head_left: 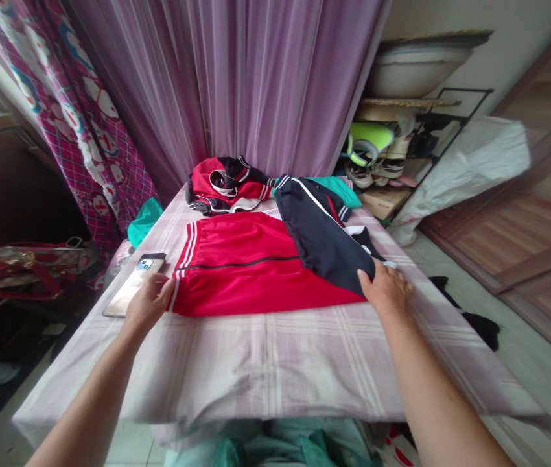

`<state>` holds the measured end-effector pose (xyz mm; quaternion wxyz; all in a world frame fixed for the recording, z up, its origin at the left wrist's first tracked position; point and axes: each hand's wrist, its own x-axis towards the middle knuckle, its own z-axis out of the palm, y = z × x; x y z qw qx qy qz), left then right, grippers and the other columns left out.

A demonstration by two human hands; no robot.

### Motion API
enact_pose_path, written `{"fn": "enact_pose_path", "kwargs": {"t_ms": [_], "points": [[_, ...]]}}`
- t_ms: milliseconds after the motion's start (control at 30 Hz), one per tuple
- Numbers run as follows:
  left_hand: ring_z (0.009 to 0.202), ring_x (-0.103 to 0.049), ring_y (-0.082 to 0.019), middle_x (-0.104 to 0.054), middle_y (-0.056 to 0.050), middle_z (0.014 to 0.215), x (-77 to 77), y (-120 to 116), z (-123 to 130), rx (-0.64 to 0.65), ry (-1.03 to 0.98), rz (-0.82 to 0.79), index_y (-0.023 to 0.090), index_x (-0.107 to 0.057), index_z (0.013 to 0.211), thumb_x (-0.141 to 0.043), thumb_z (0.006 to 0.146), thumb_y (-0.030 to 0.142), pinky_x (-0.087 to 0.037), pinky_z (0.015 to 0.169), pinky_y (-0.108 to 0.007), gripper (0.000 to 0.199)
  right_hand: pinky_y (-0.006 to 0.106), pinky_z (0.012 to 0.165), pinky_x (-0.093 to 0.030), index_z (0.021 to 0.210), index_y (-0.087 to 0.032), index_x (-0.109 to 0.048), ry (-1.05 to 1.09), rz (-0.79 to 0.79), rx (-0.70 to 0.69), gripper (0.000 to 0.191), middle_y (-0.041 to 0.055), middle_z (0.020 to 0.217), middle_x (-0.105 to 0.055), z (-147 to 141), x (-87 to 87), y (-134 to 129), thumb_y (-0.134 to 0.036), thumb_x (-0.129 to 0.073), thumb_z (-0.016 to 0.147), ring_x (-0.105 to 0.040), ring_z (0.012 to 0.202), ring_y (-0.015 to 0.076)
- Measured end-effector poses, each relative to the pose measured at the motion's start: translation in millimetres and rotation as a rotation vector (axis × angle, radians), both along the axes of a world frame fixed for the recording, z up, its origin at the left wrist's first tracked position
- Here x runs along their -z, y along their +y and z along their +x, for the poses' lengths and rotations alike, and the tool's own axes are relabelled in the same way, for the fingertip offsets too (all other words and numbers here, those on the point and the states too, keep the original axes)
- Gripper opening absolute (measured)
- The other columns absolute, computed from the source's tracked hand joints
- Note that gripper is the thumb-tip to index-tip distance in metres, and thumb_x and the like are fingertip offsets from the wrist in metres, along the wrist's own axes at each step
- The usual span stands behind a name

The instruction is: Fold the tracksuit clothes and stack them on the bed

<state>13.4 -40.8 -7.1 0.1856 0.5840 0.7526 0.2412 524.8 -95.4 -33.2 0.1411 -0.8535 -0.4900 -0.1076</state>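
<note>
A red and navy zip-up jacket (241, 285) lies on its side across the table, its white-striped hem to the left. One navy sleeve (321, 240) is laid over its upper part, the cuff pointing away from me. At the hem's near corner, my left hand (149, 299) is closed with thumb and fingers on the edge. My right hand (389, 285) grips the navy shoulder end near the collar; its thumb presses on the cloth and part of its fingers is hidden. Just beyond my left hand lies a phone (127, 292) with a pale gold back.
Behind the jacket sit a crumpled red and black garment (224, 185) and a folded teal garment (336, 189). A checked cloth (266, 363) covers the table. Purple curtains (256, 84) hang at the far edge. A shoe rack (416, 155) stands at right, beside a white plastic bag (470, 168).
</note>
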Motion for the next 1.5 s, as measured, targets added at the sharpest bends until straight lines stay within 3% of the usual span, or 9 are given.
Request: {"fn": "enact_pose_path", "kwargs": {"t_ms": [233,533,633,733,900,1033,1133,1233,1500], "points": [[0.081,-0.066,-0.025,-0.070,-0.006,0.085,-3.0,-1.7,9.5,0.012,0.135,0.071,0.023,-0.061,0.101,-0.045,0.085,0.051,-0.047,0.064,-0.032,0.036,0.047,0.082,-0.045,0.122,-0.015,-0.069,0.030,-0.161,0.089,0.049,0.0215,0.110,-0.069,25.7,-10.6,9.9,-0.046,-0.043,0.093,-0.063,0.101,0.0355],[0.071,-0.061,-0.022,-0.063,-0.002,0.071,1.9,0.7,-2.3,0.115,0.087,0.070,0.022,-0.058,0.092,-0.046,0.079,0.055,-0.045,0.060,-0.029,0.037,0.031,0.059,-0.039,0.111,-0.020,-0.072,0.054,-0.086,0.006,0.040,0.0108,0.086,-0.074,60.9,-3.9,-8.2,-0.046,-0.048,0.091,-0.065,0.074,0.0251],[0.072,-0.063,-0.023,-0.064,-0.004,0.074,7.9,0.5,-3.3,0.104,0.185,0.023,0.023,-0.058,0.091,-0.048,0.079,0.056,-0.045,0.062,-0.030,0.037,0.032,0.058,-0.040,0.116,-0.023,-0.070,0.112,-0.173,-0.006,0.042,0.0092,0.088,-0.074,61.6,3.5,-15.8,-0.049,-0.052,0.088,-0.064,0.071,0.0249],[0.079,-0.067,-0.025,-0.068,-0.007,0.085,4.1,-5.0,-4.3,0.115,0.287,-0.008,0.024,-0.060,0.099,-0.051,0.081,0.058,-0.048,0.066,-0.032,0.040,0.036,0.068,-0.046,0.122,-0.021,-0.067,0.093,-0.101,-0.066,0.044,0.0121,0.103,-0.074,57.5,2.0,-19.3,-0.046,-0.050,0.090,-0.066,0.085,0.0282],[0.111,-0.064,-0.036,-0.064,-0.015,0.128,-10.8,-15.2,15.7,0.255,0.516,0.222,0.022,-0.063,0.120,-0.049,0.090,0.048,-0.049,0.090,-0.048,0.042,0.046,0.099,-0.042,0.131,-0.015,-0.062,0.007,0.168,-0.314,0.046,0.0177,0.131,-0.063,20.2,-10.9,-10.2,-0.036,-0.042,0.095,-0.057,0.119,0.0319],[0.135,-0.049,-0.031,-0.059,-0.010,0.142,2.4,-14.0,57.6,0.567,0.527,0.283,0.026,-0.062,0.130,-0.046,0.093,0.042,-0.031,0.115,-0.052,0.043,0.045,0.112,-0.032,0.143,-0.017,-0.052,-0.002,-0.003,-0.573,0.051,0.0140,0.148,-0.051,-46.7,0.5,3.4,-0.036,-0.037,0.098,-0.046,0.135,0.0275],[0.143,-0.039,-0.033,-0.050,-0.010,0.150,23.0,-12.7,78.0,0.568,0.584,0.204,0.025,-0.057,0.139,-0.046,0.094,0.045,-0.020,0.119,-0.059,0.051,0.051,0.117,-0.024,0.148,-0.019,-0.045,-0.005,-0.196,-0.582,0.055,0.0121,0.156,-0.041,-79.8,16.6,8.6,-0.042,-0.037,0.098,-0.035,0.143,0.0265],[0.145,-0.036,-0.033,-0.046,-0.010,0.153,36.8,-13.4,80.7,0.552,0.600,0.179,0.026,-0.051,0.144,-0.046,0.094,0.048,-0.017,0.121,-0.057,0.055,0.053,0.117,-0.023,0.150,-0.020,-0.042,0.021,-0.285,-0.561,0.057,0.0117,0.158,-0.037,-84.9,21.7,9.4,-0.045,-0.036,0.098,-0.032,0.145,0.0265],[0.145,-0.035,-0.031,-0.045,-0.010,0.153,37.7,-16.9,79.2,0.545,0.584,0.193,0.027,-0.048,0.146,-0.045,0.095,0.050,-0.012,0.122,-0.058,0.056,0.056,0.116,-0.022,0.153,-0.020,-0.037,-0.023,-0.089,-0.563,0.059,0.0135,0.158,-0.038,-101.4,17.0,3.9,-0.044,-0.033,0.099,-0.031,0.145,0.0296]]}}
